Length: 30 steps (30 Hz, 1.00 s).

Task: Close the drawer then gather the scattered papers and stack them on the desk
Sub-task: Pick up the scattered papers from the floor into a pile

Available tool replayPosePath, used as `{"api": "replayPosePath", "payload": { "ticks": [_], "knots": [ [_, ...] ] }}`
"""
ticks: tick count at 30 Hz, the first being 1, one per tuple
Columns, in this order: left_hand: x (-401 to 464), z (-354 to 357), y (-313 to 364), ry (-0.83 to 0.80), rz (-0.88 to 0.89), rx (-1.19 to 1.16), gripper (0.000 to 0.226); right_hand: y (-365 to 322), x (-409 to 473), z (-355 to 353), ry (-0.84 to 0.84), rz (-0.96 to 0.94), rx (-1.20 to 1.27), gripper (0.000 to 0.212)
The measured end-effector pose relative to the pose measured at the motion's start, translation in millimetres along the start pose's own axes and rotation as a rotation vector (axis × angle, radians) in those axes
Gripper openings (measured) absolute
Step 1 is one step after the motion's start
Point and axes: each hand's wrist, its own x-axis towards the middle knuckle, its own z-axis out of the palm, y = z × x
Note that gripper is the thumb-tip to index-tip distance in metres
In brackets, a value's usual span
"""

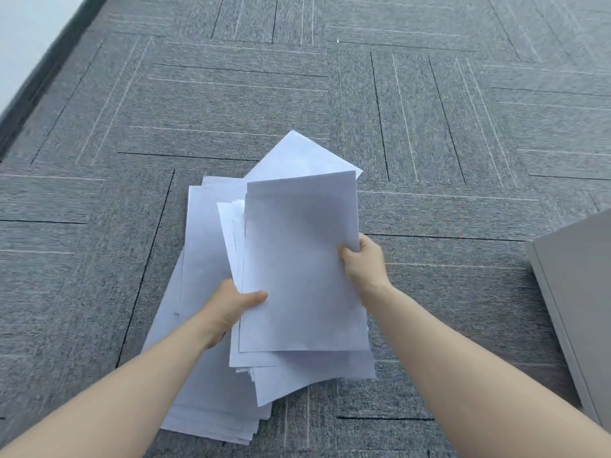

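I hold a bundle of white papers (299,259) over the grey carpet, its sheets fanned and uneven. My left hand (231,307) grips the bundle's left edge, thumb on the top sheet. My right hand (363,259) grips the right edge higher up. Beneath the bundle more white sheets (201,375) lie in a loose pile on the carpet, spreading toward the lower left. One sheet (297,157) pokes out behind the bundle at the top. No drawer or desk top is in view.
Grey carpet tiles (231,94) cover the floor. A grey cabinet corner (575,292) stands at the right edge. A dark skirting strip with a pale wall (33,44) runs along the upper left.
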Motion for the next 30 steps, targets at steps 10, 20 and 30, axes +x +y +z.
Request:
{"api": "replayPosePath", "payload": {
  "ticks": [10,20,30],
  "knots": [
    [-1.8,-8.1,9.8,-0.045,0.048,-0.156,0.046,17.2,1.1,-16.9,-0.099,0.142,0.160,0.024],
    [0.7,1.1,21.8,-0.182,-0.067,-0.134,0.060,19.9,-7.2,-44.5,-0.302,0.285,0.445,0.030],
    [16.8,2.3,10.6,0.249,-0.074,0.119,0.015,31.6,-11.5,-55.9,-0.116,0.093,0.101,0.028]
  ]
}}
